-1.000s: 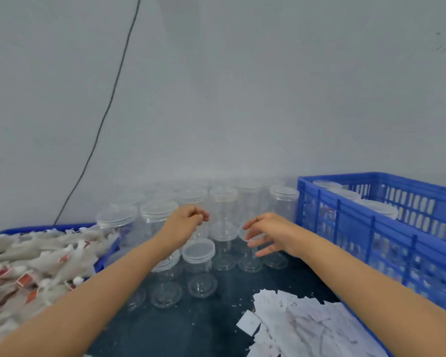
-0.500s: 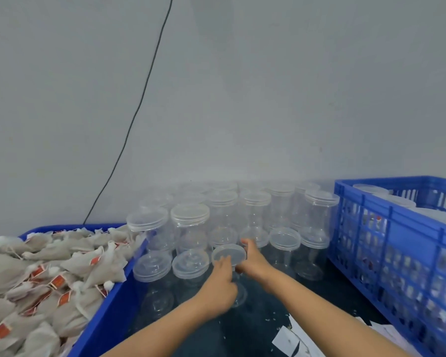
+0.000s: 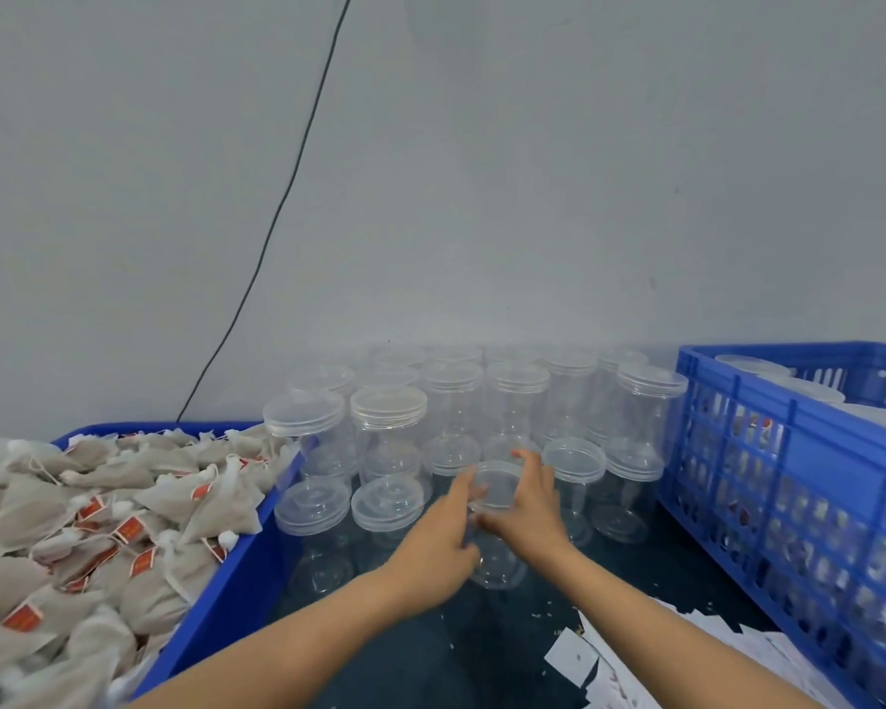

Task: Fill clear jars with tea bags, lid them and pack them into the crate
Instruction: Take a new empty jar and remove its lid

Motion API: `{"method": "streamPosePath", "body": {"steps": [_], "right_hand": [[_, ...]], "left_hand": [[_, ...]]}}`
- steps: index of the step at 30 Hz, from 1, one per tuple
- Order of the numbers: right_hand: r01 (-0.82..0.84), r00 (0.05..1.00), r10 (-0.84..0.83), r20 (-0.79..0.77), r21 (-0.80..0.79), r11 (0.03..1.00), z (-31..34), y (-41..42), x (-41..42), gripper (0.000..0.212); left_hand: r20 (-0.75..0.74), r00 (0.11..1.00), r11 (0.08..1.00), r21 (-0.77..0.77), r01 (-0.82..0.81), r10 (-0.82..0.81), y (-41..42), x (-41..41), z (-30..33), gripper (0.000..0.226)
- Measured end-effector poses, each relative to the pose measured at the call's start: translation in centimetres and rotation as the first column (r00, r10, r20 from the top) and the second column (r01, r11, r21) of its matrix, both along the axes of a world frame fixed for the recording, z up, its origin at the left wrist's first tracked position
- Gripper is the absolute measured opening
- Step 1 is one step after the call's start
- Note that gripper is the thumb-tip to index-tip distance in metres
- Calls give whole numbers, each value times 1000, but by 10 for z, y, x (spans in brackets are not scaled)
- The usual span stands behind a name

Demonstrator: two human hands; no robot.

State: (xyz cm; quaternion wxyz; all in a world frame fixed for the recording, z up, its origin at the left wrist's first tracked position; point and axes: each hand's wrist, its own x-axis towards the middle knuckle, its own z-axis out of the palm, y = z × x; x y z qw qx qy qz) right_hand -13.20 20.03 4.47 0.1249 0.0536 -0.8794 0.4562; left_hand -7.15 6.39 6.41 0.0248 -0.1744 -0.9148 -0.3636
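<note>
Clear plastic jar point(image 3: 494, 547), see-through, lidded, upright near the middle of the dark surface point(image 3: 482, 652). Left hand point(image 3: 438, 550) curled round its side, right hand point(image 3: 530, 509) gripping the lid point(image 3: 497, 483). Blue crate point(image 3: 788, 483) along the right edge; tea bags point(image 3: 98, 514) heaped left.

Tea bags point(image 3: 98, 524) lie left, jars point(image 3: 451, 401) stand centre by the wall, crate point(image 3: 788, 483) right.

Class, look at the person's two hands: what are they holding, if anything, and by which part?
Both hold one clear jar: the left hand grips its body, the right hand grips its lidded top.
</note>
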Motion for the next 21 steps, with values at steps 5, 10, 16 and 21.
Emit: {"method": "streamPosePath", "body": {"steps": [5,10,16,21], "right_hand": [[-115,984,134,120,-155,981,36,8,27,89],[-245,866,418,273,-497,832,51,3,64,80],[-356,810,466,356,-332,874,49,-18,90,68],[-384,871,430,239,-214,898,29,-53,91,55]], "left_hand": [[-53,999,989,149,5,3,-24,7,4,91],[53,998,976,216,25,-38,-39,31,-1,93],[-80,994,998,14,-68,68,-60,63,-14,100],[-114,984,991,10,-135,135,-71,76,-23,98]]}}
